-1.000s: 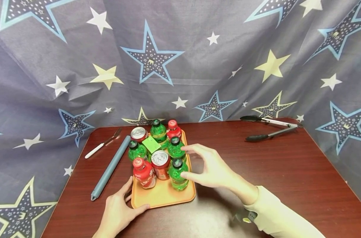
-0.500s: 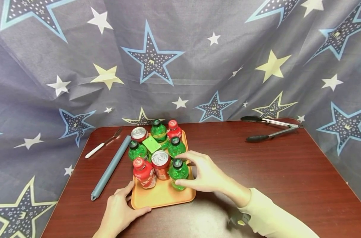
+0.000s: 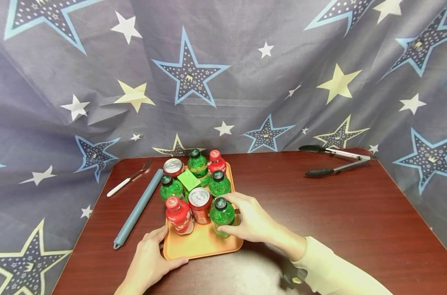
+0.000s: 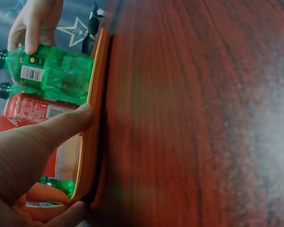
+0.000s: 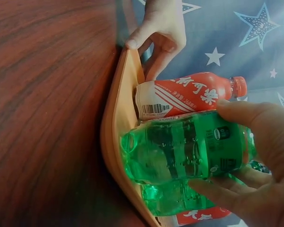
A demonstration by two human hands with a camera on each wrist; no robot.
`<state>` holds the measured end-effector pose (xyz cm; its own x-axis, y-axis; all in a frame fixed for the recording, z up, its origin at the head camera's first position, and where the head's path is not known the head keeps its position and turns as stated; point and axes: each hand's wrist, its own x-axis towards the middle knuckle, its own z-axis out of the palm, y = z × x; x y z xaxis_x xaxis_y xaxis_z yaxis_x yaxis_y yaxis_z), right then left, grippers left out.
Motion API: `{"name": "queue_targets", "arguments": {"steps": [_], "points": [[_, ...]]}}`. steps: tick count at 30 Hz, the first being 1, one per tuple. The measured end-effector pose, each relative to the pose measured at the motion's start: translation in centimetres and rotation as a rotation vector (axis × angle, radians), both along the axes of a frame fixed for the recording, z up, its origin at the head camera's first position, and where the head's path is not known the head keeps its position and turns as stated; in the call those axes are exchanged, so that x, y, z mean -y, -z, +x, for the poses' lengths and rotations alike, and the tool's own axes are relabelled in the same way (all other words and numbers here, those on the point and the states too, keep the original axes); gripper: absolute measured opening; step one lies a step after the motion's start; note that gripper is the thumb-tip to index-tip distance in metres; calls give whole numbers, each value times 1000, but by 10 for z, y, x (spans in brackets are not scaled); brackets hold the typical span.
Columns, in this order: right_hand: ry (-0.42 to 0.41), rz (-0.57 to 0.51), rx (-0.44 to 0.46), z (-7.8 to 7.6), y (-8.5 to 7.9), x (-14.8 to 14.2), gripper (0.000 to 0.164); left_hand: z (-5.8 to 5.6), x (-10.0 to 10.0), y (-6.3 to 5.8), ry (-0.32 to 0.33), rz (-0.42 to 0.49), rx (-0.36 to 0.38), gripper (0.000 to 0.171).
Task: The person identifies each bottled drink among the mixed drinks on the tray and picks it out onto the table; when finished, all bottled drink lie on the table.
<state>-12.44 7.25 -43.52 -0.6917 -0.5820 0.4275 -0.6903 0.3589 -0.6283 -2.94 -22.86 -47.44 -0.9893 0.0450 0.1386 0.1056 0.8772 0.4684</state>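
Observation:
An orange tray (image 3: 203,246) on the table carries several green bottles, red bottles and red cans. At its front left corner my left hand (image 3: 148,257) grips the edge, the thumb along the front rim. My right hand (image 3: 255,221) is around the front right green bottle (image 3: 222,215), thumb on the near side and fingers behind. In the right wrist view that green bottle (image 5: 179,149) stands on the tray beside the red bottle (image 5: 179,94). A red can (image 3: 200,205) stands to its left. A small green box (image 3: 189,180) sits among the drinks.
Left of the tray lie a blue-grey rod (image 3: 139,209) and a fork (image 3: 129,179) with a white handle. Black-tipped tongs (image 3: 341,159) lie spread at the back right. A star-patterned cloth (image 3: 238,82) hangs behind the table.
My right hand has come left and slightly down from beside the right-hand green bottles, its fingers closing around the front one. My left hand stays at the tray corner.

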Motion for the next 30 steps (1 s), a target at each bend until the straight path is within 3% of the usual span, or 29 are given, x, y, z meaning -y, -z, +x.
{"name": "queue_targets", "arguments": {"steps": [13,25,30], "points": [[-8,-64,14,4,-6,-8,59,-3,0,-7,-40,-29,138,115],[58,-123,-20,-2,-45,-35,57,-5,0,-9,-40,-37,155,118],[132,-117,-65,-7,-58,-53,64,-6,0,-8,-39,-42,156,117]]}}
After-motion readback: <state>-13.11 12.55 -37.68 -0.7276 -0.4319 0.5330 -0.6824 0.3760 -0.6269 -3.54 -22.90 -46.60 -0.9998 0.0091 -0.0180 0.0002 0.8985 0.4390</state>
